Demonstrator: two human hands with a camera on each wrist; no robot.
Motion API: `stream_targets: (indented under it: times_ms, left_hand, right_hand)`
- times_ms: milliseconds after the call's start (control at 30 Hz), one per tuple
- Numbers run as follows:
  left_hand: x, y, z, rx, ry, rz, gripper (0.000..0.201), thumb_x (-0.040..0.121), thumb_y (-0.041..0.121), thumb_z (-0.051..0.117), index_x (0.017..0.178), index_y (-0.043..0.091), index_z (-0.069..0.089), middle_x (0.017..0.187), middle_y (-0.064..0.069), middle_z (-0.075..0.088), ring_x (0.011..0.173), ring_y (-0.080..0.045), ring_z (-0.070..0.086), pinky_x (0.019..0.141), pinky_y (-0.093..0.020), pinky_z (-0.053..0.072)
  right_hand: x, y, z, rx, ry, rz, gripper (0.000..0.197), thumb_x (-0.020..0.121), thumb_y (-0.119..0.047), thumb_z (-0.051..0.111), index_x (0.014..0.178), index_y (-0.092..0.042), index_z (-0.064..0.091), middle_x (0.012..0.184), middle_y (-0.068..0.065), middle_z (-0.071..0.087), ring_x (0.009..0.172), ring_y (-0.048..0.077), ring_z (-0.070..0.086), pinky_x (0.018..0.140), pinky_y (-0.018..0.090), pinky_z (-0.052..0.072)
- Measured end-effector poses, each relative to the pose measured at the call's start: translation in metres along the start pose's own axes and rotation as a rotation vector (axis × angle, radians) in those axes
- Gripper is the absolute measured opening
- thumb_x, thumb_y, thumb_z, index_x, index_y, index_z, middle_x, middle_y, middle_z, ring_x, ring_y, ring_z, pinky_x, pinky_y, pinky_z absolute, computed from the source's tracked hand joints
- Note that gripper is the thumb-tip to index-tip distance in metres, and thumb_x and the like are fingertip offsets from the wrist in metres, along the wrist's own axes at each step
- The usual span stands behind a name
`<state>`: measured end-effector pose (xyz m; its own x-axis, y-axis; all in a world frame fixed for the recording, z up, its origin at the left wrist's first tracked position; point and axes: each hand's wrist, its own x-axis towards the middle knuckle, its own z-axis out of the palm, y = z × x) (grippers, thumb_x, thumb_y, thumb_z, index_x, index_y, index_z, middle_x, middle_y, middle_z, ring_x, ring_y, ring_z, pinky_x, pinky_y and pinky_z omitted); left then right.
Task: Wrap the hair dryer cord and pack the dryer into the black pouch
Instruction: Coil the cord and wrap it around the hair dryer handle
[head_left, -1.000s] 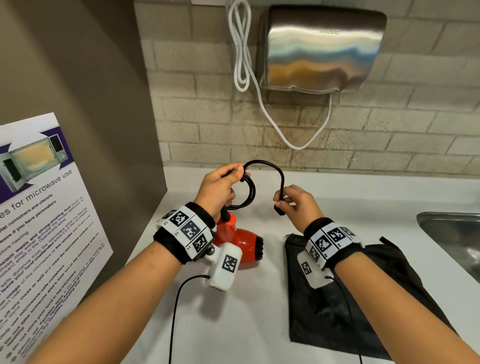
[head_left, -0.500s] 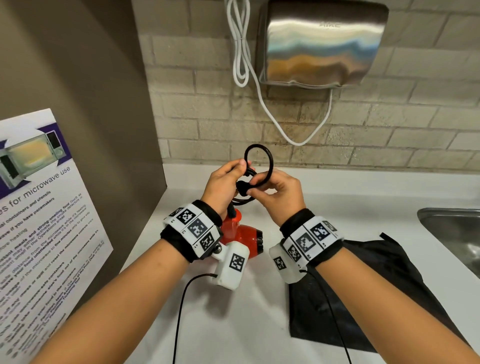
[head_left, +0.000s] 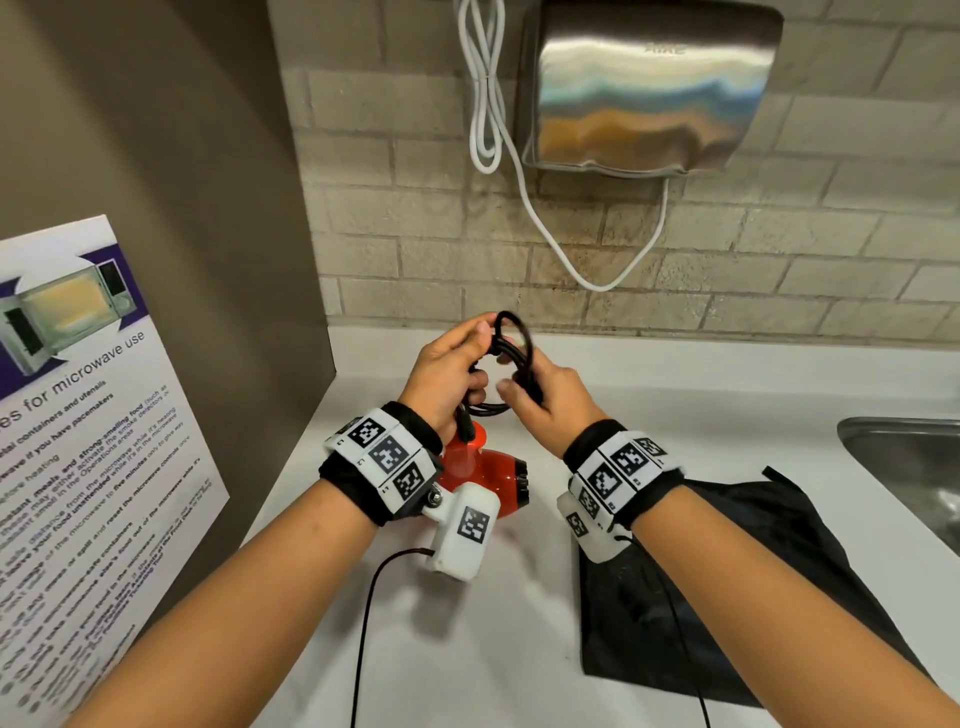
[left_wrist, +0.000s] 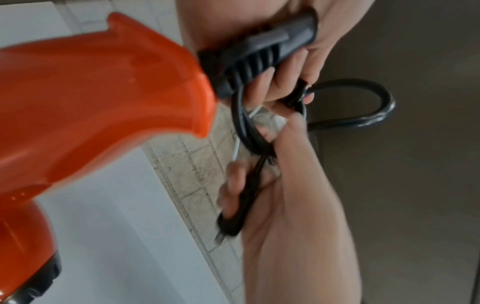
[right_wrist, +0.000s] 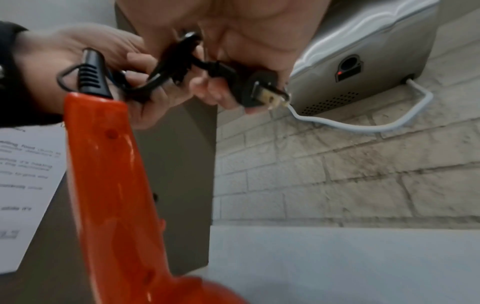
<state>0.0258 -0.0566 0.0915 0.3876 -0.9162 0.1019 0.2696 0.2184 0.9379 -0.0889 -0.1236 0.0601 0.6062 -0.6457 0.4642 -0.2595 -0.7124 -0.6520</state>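
Fingers of the left hand (head_left: 447, 374) are curled round the coiled black cord (head_left: 511, 345), held above the white counter (head_left: 701, 410). The right hand (head_left: 545, 402) is closed on the cord's end, its plug (right_wrist: 255, 88) pinched with prongs pointing outward. The glossy orange-red hair dryer (head_left: 480, 467) hangs below the left hand, handle uppermost, above the counter. The black pouch (head_left: 753, 561) is laid flat on the counter, near right. On the left, a poster (head_left: 78, 415) is headed "for microwave use".
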Motion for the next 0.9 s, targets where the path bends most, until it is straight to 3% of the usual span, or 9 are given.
stream_targets:
  times_ms: [67, 200, 300, 400, 500, 600, 733, 833, 900]
  left_hand:
    - [0.004, 0.005, -0.007, -0.044, 0.010, -0.009, 0.019, 0.096, 0.022, 0.043, 0.091, 0.021, 0.062, 0.069, 0.011, 0.062, 0.036, -0.001, 0.027, 0.037, -0.014, 0.024]
    - [0.006, 0.005, -0.015, -0.003, 0.000, -0.035, 0.023, 0.095, 0.023, 0.045, 0.080, 0.023, 0.062, 0.068, 0.013, 0.063, 0.036, -0.002, 0.025, 0.039, -0.014, 0.021]
    - [0.003, 0.001, -0.012, 0.070, -0.010, -0.038, 0.020, 0.093, 0.022, 0.050, 0.078, 0.022, 0.063, 0.072, 0.010, 0.062, 0.035, -0.002, 0.025, 0.037, -0.014, 0.021]
    - [0.002, -0.001, -0.008, 0.110, -0.011, 0.011, 0.011, 0.087, 0.017, 0.058, 0.078, 0.022, 0.062, 0.069, 0.007, 0.057, 0.033, -0.002, 0.025, 0.035, -0.013, 0.021]
    - [0.004, -0.001, -0.010, 0.139, -0.010, 0.074, 0.015, 0.084, 0.009, 0.061, 0.078, 0.022, 0.062, 0.052, 0.014, 0.053, 0.033, -0.001, 0.025, 0.035, -0.013, 0.021]
    - [0.003, 0.000, -0.015, 0.188, -0.001, 0.089, 0.018, 0.083, 0.006, 0.063, 0.084, 0.024, 0.063, 0.046, 0.014, 0.052, 0.033, -0.001, 0.025, 0.035, -0.013, 0.023]
    - [0.002, 0.000, -0.013, 0.229, 0.010, 0.085, 0.016, 0.080, 0.007, 0.066, 0.075, 0.022, 0.065, 0.048, 0.011, 0.058, 0.032, -0.004, 0.025, 0.038, -0.017, 0.021]
    - [0.002, 0.000, -0.009, 0.242, 0.031, 0.118, 0.013, 0.081, 0.012, 0.066, 0.072, 0.021, 0.067, 0.051, 0.010, 0.060, 0.032, -0.005, 0.026, 0.037, -0.018, 0.021]
    - [0.000, 0.000, -0.006, 0.249, 0.016, 0.146, 0.007, 0.083, 0.009, 0.063, 0.078, 0.013, 0.066, 0.056, 0.008, 0.060, 0.031, -0.001, 0.034, 0.037, -0.011, 0.026]
  right_hand:
    - [-0.010, 0.009, -0.004, -0.033, -0.065, -0.015, 0.026, 0.089, -0.030, 0.047, 0.103, -0.010, 0.056, 0.067, 0.008, 0.058, 0.058, 0.016, 0.051, 0.059, 0.026, 0.041]
    - [-0.013, 0.036, -0.011, -0.159, -0.099, 0.198, 0.024, 0.094, -0.019, 0.044, 0.084, -0.006, 0.061, 0.054, -0.006, 0.044, 0.050, 0.007, 0.039, 0.061, 0.025, 0.035]
    - [-0.010, 0.038, -0.013, -0.126, -0.119, 0.284, 0.028, 0.092, -0.003, 0.036, 0.100, -0.011, 0.061, 0.065, -0.005, 0.050, 0.046, 0.007, 0.042, 0.051, 0.023, 0.041]
    - [-0.003, 0.026, -0.011, -0.091, -0.113, 0.237, 0.054, 0.081, 0.015, 0.028, 0.115, -0.015, 0.057, 0.074, -0.008, 0.046, 0.054, 0.008, 0.045, 0.043, 0.006, 0.038]
    - [0.003, 0.015, -0.012, -0.011, -0.109, 0.227, 0.029, 0.089, 0.001, 0.040, 0.101, -0.011, 0.064, 0.074, -0.006, 0.050, 0.062, 0.004, 0.044, 0.055, 0.007, 0.037]
    - [0.005, 0.009, -0.016, -0.043, -0.151, 0.248, 0.019, 0.092, -0.019, 0.048, 0.078, -0.014, 0.059, 0.059, 0.000, 0.044, 0.054, 0.012, 0.038, 0.050, 0.015, 0.033]
    - [0.019, -0.001, -0.028, -0.116, 0.078, 0.218, 0.016, 0.090, -0.017, 0.051, 0.077, -0.013, 0.059, 0.059, 0.002, 0.048, 0.057, 0.016, 0.043, 0.056, 0.024, 0.035]
    - [0.026, -0.014, -0.034, -0.152, 0.198, 0.161, 0.016, 0.089, -0.018, 0.053, 0.084, -0.007, 0.063, 0.055, -0.006, 0.045, 0.053, 0.011, 0.042, 0.061, 0.025, 0.033]
    - [0.027, -0.022, -0.036, -0.149, 0.263, 0.123, 0.016, 0.089, -0.017, 0.054, 0.086, -0.005, 0.064, 0.058, -0.006, 0.049, 0.058, 0.015, 0.045, 0.063, 0.025, 0.034]
